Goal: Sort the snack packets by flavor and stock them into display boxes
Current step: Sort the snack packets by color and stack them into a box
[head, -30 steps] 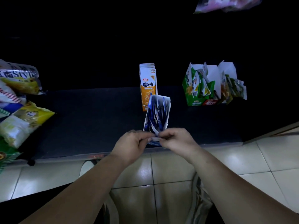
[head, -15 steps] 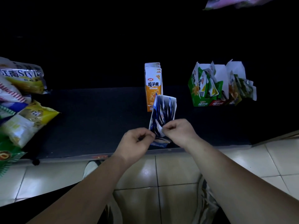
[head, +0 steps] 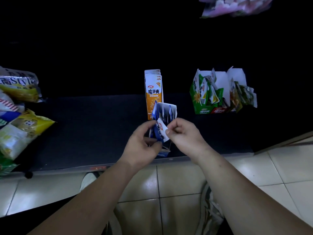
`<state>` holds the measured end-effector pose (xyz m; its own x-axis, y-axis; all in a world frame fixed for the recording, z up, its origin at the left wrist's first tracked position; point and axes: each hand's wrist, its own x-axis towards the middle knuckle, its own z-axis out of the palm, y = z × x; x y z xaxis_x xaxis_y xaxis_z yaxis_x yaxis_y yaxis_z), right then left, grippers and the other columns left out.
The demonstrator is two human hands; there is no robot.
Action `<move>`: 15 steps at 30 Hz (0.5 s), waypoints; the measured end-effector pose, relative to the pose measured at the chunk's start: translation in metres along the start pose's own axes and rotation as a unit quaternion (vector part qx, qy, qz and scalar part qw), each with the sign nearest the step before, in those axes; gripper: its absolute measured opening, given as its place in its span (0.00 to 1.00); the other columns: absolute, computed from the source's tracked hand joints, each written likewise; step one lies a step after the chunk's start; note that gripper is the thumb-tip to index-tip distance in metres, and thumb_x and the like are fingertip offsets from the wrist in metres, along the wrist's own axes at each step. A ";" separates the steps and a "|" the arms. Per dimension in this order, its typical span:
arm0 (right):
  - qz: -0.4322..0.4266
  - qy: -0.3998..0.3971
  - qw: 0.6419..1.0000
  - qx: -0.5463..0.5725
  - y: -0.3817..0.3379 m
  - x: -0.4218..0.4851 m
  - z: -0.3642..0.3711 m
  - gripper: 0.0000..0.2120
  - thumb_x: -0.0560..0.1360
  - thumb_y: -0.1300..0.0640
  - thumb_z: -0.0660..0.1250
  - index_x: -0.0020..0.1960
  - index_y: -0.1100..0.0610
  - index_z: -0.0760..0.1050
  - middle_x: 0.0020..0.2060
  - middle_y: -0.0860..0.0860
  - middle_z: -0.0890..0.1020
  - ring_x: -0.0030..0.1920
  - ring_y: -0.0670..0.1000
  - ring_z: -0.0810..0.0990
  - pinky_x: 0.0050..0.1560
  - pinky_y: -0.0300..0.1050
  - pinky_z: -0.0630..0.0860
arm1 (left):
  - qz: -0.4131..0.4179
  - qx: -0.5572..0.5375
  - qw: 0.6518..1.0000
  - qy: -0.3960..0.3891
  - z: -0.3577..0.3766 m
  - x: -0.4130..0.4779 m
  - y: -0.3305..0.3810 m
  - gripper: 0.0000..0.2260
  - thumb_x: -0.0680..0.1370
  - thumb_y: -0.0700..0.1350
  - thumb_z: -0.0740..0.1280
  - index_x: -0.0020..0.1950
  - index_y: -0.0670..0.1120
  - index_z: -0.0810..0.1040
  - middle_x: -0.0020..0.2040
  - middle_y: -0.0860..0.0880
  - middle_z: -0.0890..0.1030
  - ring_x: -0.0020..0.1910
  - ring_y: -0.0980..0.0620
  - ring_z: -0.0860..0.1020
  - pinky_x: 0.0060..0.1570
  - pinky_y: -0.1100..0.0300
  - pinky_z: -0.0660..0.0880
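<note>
Left hand: the left hand (head: 144, 145) was curled, its thumb and fingers holding the left edge of a small blue-and-white foil snack packet (head: 161, 131).
Right hand: the right hand (head: 184, 134) pinched the same packet's white right corner between thumb and forefinger.
Packet to box: the packet sat tilted between both hands, its long axis running up and away. An open-topped blue cardboard display box (head: 174, 110) stood just behind it, already holding matching blue packets. Both hands were about equally near.
Left: a loose heap of yellow and green snack bags (head: 20, 119) lay well apart on the dark shelf surface (head: 84, 129).
Behind: a tall orange-and-white cardboard box (head: 153, 92) stood against the blue box's far-left side, and I judged it crowded the mouth.
Right: a green cardboard display box (head: 201, 110) of green packets stood apart, out of the way.
</note>
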<state>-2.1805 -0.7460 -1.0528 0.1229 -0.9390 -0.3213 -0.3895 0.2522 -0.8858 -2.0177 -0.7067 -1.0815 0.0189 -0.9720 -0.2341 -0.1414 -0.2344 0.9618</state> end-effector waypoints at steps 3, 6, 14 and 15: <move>-0.017 0.003 1.000 -0.014 -0.007 0.002 -0.007 0.07 0.80 0.59 0.68 0.44 0.53 0.76 0.42 0.58 0.85 0.41 0.55 0.82 0.46 0.48 0.80 | 0.006 0.005 0.999 0.037 -0.007 0.007 0.001 0.24 0.79 0.38 0.72 0.68 0.60 0.75 0.45 0.57 0.87 0.46 0.38 0.85 0.50 0.50 0.83; 0.005 -0.006 0.996 0.092 -0.014 0.001 -0.006 0.05 0.79 0.59 0.71 0.45 0.57 0.79 0.40 0.57 0.85 0.43 0.60 0.86 0.49 0.57 0.85 | 0.022 0.046 0.999 -0.016 -0.009 0.011 0.004 0.25 0.76 0.42 0.77 0.71 0.57 0.77 0.57 0.59 0.85 0.57 0.57 0.83 0.58 0.59 0.81; 0.001 0.034 0.997 0.067 -0.011 0.010 -0.006 0.15 0.81 0.63 0.66 0.59 0.44 0.79 0.55 0.49 0.84 0.51 0.54 0.85 0.48 0.47 0.82 | 0.073 0.087 0.993 0.025 -0.018 0.018 0.009 0.11 0.84 0.40 0.65 0.60 0.54 0.83 0.56 0.49 0.83 0.54 0.58 0.82 0.54 0.66 0.76; -0.018 0.027 0.998 0.053 -0.010 0.011 -0.007 0.18 0.80 0.62 0.69 0.61 0.41 0.78 0.56 0.46 0.82 0.52 0.51 0.84 0.48 0.45 0.82 | 0.070 0.080 0.994 0.005 -0.020 0.019 0.011 0.11 0.84 0.39 0.64 0.60 0.52 0.83 0.55 0.51 0.84 0.53 0.61 0.82 0.53 0.69 0.76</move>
<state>-2.1812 -0.7607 -1.0452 0.0839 -0.9585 -0.2724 -0.2860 0.2387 -0.9280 -1.9992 -0.7281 -1.0726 -0.0016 -0.9953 -0.0968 -0.2988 -0.0919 0.9499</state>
